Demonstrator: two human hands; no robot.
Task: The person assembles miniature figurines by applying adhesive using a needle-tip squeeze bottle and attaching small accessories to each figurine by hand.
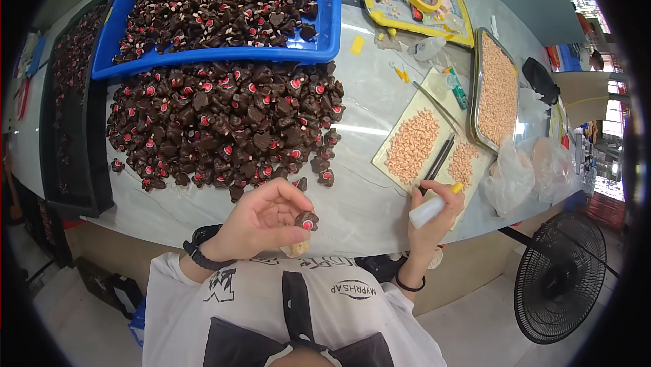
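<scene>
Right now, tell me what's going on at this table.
A person at a grey table holds one small dark piece with a red dot in the left hand, and a small white squeeze bottle with a yellow tip in the right hand. A big pile of the same pieces lies in front, with more in a blue tray behind. Heaps of tan bits sit on a board to the right.
</scene>
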